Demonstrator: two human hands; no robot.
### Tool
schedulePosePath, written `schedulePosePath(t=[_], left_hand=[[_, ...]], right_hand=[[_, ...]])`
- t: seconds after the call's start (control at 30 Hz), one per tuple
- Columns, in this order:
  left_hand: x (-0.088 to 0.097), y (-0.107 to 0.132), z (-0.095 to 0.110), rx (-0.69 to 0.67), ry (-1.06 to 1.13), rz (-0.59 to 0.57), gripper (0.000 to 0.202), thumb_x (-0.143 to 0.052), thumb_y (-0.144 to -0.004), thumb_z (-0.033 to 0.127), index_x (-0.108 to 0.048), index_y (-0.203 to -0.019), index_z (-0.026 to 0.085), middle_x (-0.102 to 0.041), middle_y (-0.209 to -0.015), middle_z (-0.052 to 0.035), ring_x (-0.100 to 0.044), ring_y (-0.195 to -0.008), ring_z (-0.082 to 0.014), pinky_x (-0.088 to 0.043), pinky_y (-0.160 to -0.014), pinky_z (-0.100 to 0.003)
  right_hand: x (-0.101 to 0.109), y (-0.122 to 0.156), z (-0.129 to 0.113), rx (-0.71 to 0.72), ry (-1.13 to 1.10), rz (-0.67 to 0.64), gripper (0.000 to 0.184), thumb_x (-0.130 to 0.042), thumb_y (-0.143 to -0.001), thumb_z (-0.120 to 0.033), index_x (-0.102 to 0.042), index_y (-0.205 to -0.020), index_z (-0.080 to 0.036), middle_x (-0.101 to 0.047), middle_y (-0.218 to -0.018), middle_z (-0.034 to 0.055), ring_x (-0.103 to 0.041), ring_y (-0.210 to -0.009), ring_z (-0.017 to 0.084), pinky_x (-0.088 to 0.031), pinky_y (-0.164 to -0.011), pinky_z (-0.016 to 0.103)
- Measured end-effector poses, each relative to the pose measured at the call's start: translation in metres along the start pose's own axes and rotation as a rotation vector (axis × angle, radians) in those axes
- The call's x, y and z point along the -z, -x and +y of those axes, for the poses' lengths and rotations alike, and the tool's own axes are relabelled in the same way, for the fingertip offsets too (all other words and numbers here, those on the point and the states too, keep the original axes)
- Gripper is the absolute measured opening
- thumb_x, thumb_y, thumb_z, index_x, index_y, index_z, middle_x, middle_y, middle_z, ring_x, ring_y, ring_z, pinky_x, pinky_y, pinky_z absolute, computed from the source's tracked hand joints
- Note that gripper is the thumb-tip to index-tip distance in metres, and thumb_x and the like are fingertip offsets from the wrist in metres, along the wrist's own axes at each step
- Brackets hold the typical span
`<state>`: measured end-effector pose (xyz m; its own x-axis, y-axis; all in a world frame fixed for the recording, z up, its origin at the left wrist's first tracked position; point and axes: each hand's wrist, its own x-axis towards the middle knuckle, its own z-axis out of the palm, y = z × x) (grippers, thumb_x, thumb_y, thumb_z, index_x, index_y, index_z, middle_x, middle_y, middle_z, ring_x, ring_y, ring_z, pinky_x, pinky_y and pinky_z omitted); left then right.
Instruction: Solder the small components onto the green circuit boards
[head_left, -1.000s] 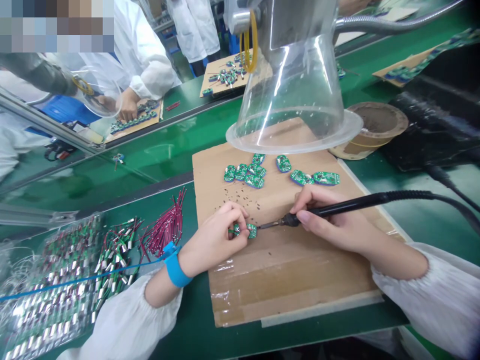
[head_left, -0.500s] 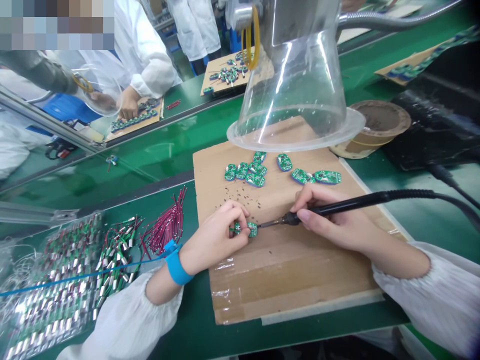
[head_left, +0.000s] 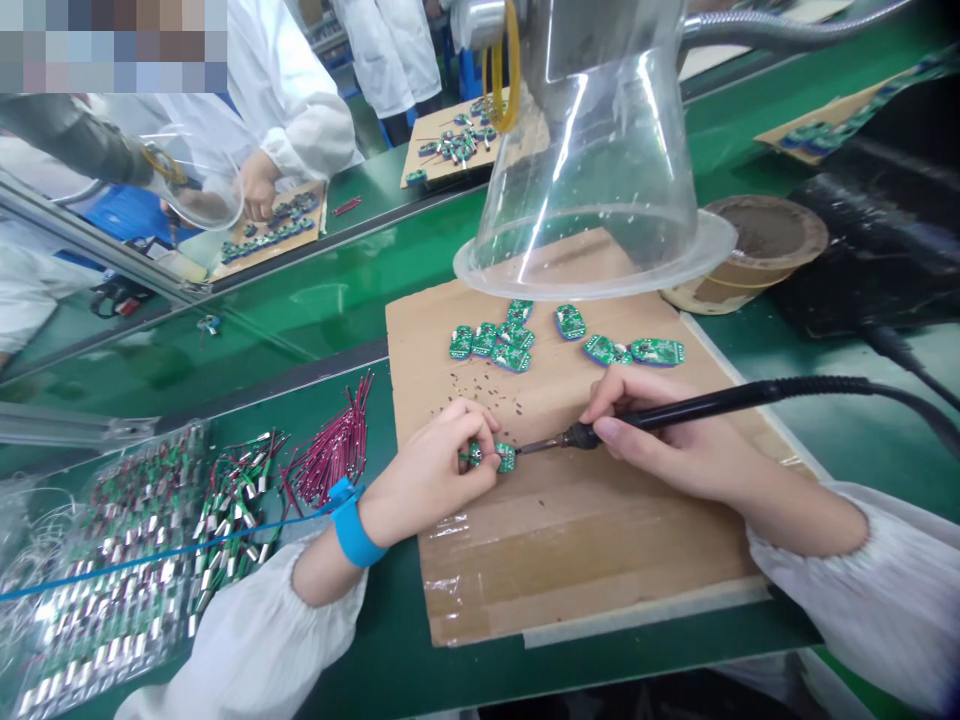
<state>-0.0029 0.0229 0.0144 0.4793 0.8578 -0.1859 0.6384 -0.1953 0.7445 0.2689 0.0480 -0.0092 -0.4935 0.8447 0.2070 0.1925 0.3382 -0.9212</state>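
My left hand (head_left: 427, 470) pinches a small green circuit board (head_left: 505, 458) between thumb and fingers, above a cardboard sheet (head_left: 570, 530). My right hand (head_left: 667, 435) grips a black soldering iron (head_left: 675, 411) like a pen. The iron's metal tip (head_left: 536, 448) points left and ends right beside the board's edge; contact is hard to make out. Several similar green boards (head_left: 510, 345) lie in a loose group farther up the cardboard, with small dark specks scattered below them. A blue wrist strap (head_left: 354, 535) circles my left wrist.
A clear plastic fume hood (head_left: 592, 170) hangs over the cardboard's far end. Bundled red wires (head_left: 330, 450) and bags of wired parts (head_left: 112, 540) lie left. A round cardboard tub (head_left: 761, 245) stands right. A co-worker's hand (head_left: 259, 185) works across the green bench.
The whole view has shifted slightly as my head moved. Both hands stay nearly still, with the iron tip still beside the small board.
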Motion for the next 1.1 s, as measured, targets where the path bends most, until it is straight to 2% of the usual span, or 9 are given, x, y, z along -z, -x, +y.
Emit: schedulePosePath(t=[0.33,0.67,1.1], left_hand=[[-0.0001,0.0000,-0.0024,-0.017,0.002,0.011,0.011,-0.062,-0.089,0.011,-0.057,-0.083,0.020,-0.061,-0.116,-0.0039,-0.061,-0.101,-0.0177,-0.049,-0.079,-0.033],[0.0002,-0.0014,-0.0025,-0.028,0.009,0.022,0.011,-0.061,-0.090,0.013,-0.057,-0.083,0.020,-0.061,-0.115,-0.0035,-0.060,-0.105,-0.0180,-0.048,-0.085,-0.034],[0.0000,-0.0015,-0.0069,-0.047,0.001,0.025,0.012,-0.061,-0.091,0.012,-0.056,-0.084,0.020,-0.061,-0.115,-0.0025,-0.059,-0.103,-0.0169,-0.047,-0.085,-0.034]], right_hand=[[0.0015,-0.0022,-0.0049,-0.006,0.046,0.006,0.019,-0.063,-0.097,-0.035,-0.059,-0.084,-0.023,-0.059,-0.062,-0.0022,-0.053,-0.054,0.013,-0.039,-0.050,0.026],[0.0011,-0.0022,-0.0044,-0.017,0.008,0.001,0.015,-0.068,-0.093,-0.032,-0.060,-0.085,-0.022,-0.060,-0.065,-0.0033,-0.054,-0.053,0.011,-0.039,-0.048,0.025],[0.0037,-0.0020,-0.0015,-0.026,-0.020,-0.032,0.011,-0.069,-0.093,-0.028,-0.062,-0.089,-0.021,-0.061,-0.070,-0.0031,-0.057,-0.058,0.011,-0.042,-0.052,0.024]])
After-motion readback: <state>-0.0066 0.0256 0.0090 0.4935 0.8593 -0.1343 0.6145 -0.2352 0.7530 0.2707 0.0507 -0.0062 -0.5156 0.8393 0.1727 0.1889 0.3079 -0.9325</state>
